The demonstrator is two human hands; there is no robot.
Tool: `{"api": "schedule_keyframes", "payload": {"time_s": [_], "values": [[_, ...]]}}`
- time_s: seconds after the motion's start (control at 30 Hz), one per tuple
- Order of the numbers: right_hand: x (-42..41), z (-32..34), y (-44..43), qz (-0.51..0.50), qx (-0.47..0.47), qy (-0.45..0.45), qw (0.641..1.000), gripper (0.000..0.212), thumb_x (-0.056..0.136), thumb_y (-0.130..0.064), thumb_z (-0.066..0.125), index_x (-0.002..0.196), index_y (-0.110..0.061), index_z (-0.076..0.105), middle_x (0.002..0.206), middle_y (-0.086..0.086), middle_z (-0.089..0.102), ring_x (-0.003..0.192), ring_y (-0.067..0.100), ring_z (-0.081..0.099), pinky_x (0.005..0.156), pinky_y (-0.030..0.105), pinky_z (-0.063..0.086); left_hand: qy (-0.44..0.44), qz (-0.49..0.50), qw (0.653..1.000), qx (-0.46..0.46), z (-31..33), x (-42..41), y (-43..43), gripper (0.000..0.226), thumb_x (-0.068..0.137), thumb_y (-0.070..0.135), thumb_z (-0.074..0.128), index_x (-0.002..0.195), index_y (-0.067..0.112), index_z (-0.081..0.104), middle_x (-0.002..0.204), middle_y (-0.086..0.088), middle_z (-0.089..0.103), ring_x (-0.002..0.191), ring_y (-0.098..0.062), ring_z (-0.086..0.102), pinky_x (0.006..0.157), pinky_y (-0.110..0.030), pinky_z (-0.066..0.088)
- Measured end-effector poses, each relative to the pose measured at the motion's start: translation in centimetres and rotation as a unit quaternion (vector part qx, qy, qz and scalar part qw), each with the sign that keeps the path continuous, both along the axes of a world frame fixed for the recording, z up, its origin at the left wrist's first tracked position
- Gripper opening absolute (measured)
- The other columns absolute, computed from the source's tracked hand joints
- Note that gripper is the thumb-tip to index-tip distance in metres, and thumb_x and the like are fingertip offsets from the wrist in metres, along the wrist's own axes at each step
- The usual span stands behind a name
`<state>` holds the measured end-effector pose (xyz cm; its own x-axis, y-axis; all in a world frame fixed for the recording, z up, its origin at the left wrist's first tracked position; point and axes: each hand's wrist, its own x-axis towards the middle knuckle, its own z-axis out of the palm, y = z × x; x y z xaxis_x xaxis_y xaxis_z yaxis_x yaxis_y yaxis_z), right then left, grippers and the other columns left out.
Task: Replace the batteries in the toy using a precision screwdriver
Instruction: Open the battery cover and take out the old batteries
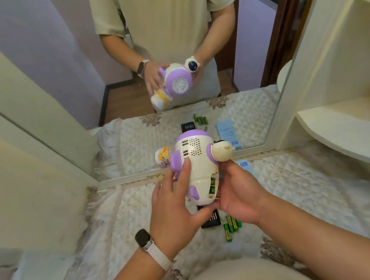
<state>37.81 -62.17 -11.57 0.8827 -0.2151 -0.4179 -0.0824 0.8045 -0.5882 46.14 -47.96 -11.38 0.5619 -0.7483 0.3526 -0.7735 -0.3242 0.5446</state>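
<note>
Hovering above the loose batteries, the toy is gripped at its base by the right hand and steadied by straight fingers of the left hand. Light, slippery plastic is expected; the broad body is best held.

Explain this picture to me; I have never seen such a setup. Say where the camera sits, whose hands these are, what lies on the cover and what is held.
There is no machine here. A person wears one camera on the head, and it looks down at their own two hands. The mirror ahead shows the same person from the front. The right hand cups a white and purple toy. The left hand lays straight fingers against the toy's side. Green cells show in an open slot on the toy. On the quilted cover lie loose green batteries and a black case.
</note>
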Motion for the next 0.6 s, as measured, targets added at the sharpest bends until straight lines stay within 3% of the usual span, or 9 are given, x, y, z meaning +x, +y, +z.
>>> {"api": "schedule_keyframes", "payload": {"time_s": [0.17, 0.3, 0.37, 0.43, 0.53, 0.6], "values": [[-0.4, 0.4, -1.4, 0.026, 0.039, -0.05, 0.998, 0.053, 0.099, -0.051, 0.039, 0.138, -0.019, 0.054, 0.139, 0.014, 0.055, 0.131, 0.034, 0.05, 0.111, 0.052, 0.035, -0.002, 0.008, 1.0, -0.026, 0.5, -0.8, -1.3, 0.101, 0.067, 0.073, 0.066, 0.15, 0.049, 0.015, 0.145, -0.003, 0.033, 0.105, -0.007, 0.047, 0.087, -0.049, 0.053], [-0.8, 0.5, -3.0, 0.039, 0.052, -0.055, 0.996, 0.05, 0.099, -0.048, 0.04, 0.136, -0.018, 0.056, 0.138, 0.012, 0.057, 0.129, 0.032, 0.052, 0.1, 0.044, 0.046, -0.005, 0.028, 0.999, -0.039, 0.6, -1.7, -2.7, 0.101, 0.065, 0.061, 0.072, 0.149, 0.051, 0.018, 0.141, 0.003, 0.034, 0.104, 0.004, 0.043, 0.083, -0.04, 0.056], [-0.8, 0.2, -3.7, 0.052, 0.059, -0.051, 0.996, 0.051, 0.099, -0.049, 0.04, 0.135, -0.019, 0.057, 0.137, 0.013, 0.058, 0.128, 0.033, 0.053, 0.102, 0.046, 0.044, -0.009, 0.034, 0.999, -0.041, 0.6, -2.0, -3.5, 0.101, 0.063, 0.058, 0.074, 0.149, 0.05, 0.02, 0.139, 0.004, 0.035, 0.102, 0.008, 0.044, 0.081, -0.032, 0.055], [-0.7, -0.3, -4.5, 0.068, 0.059, -0.044, 0.995, 0.052, 0.098, -0.051, 0.04, 0.137, -0.02, 0.055, 0.138, 0.013, 0.057, 0.13, 0.034, 0.05, 0.109, 0.051, 0.036, -0.016, 0.043, 0.998, -0.044, 0.8, -2.2, -4.1, 0.1, 0.061, 0.056, 0.076, 0.148, 0.045, 0.026, 0.137, 0.001, 0.038, 0.096, 0.001, 0.047, 0.077, -0.027, 0.054], [-0.2, -1.1, -5.4, 0.094, 0.052, -0.035, 0.994, 0.053, 0.097, -0.054, 0.039, 0.137, -0.022, 0.055, 0.139, 0.013, 0.056, 0.135, 0.036, 0.044, 0.115, 0.055, 0.02, -0.044, 0.056, 0.997, -0.035, 1.0, -1.9, -4.6, 0.096, 0.06, 0.053, 0.077, 0.145, 0.034, 0.038, 0.134, -0.007, 0.044, 0.091, -0.009, 0.053, 0.074, -0.034, 0.056], [0.2, -1.4, -5.8, 0.1, 0.051, -0.034, 0.993, 0.053, 0.096, -0.054, 0.04, 0.135, -0.023, 0.057, 0.137, 0.013, 0.058, 0.133, 0.035, 0.046, 0.111, 0.055, 0.026, -0.07, 0.064, 0.995, -0.004, 1.5, -1.5, -4.7, 0.092, 0.06, 0.056, 0.076, 0.141, 0.03, 0.043, 0.131, -0.012, 0.048, 0.089, -0.015, 0.057, 0.07, -0.039, 0.057]]}}
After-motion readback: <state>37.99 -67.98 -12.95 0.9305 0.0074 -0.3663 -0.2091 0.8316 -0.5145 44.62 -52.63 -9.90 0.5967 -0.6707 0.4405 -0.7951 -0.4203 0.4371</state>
